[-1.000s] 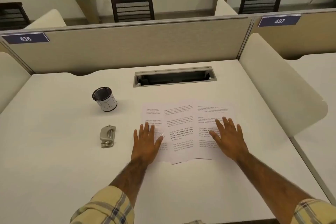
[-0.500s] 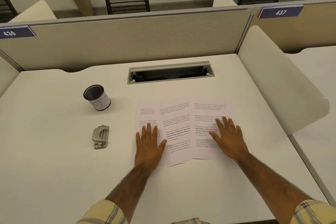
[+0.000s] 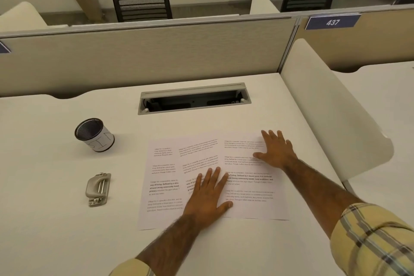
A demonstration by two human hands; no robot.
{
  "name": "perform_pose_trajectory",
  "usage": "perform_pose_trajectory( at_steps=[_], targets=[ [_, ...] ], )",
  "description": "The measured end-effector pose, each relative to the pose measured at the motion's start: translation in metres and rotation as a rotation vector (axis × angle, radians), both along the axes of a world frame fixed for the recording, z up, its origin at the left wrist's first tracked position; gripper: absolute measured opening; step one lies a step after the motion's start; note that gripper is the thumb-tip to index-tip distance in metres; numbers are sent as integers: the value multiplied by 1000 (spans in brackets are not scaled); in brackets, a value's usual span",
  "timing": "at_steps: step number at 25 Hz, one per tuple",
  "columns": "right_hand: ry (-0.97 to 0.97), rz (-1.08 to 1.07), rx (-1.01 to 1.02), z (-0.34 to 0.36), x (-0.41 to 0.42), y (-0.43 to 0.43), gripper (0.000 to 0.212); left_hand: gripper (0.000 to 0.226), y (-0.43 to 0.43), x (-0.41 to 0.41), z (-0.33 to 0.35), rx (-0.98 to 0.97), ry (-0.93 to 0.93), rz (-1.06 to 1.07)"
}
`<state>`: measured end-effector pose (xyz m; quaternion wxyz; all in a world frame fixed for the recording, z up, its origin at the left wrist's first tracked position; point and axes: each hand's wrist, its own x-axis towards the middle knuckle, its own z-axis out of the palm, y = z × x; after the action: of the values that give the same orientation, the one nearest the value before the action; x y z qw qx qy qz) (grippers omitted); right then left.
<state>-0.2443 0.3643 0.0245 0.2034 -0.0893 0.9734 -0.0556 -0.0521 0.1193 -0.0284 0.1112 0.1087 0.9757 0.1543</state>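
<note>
Three printed paper sheets (image 3: 165, 177) lie overlapping, side by side, on the white desk (image 3: 44, 219). My left hand (image 3: 207, 197) lies flat with straight fingers on the middle sheet, near its lower part. My right hand (image 3: 275, 150) lies flat with spread fingers on the upper right part of the right sheet. Neither hand grips anything.
A mesh pen cup (image 3: 94, 134) stands at the left of the desk. Below it lies a grey hole punch (image 3: 98, 188). An open cable tray (image 3: 193, 101) is set into the desk behind the sheets. A beige partition (image 3: 145, 58) and a white side divider (image 3: 331, 110) border the desk.
My left hand slid right from the left sheet onto the middle one. My right hand moved up and away along the right sheet. The camera moved closer and shifted right.
</note>
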Motion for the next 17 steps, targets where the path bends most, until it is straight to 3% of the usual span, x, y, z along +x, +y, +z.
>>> perform_pose_trajectory(
  at_steps=[6,9,15,17],
  targets=[
    [1,39,15,-18,2,7,100,81,-4,-4,-5,-50,7,-13],
    [22,4,-151,-15,8,3,95,81,-4,-2,-6,-60,17,-24],
    [-17,-665,-801,3,31,5,94,81,-5,-2,-7,-59,32,-35],
    [-38,-857,-923,5,40,7,74,81,-6,-3,-7,-64,26,-44]
  ],
)
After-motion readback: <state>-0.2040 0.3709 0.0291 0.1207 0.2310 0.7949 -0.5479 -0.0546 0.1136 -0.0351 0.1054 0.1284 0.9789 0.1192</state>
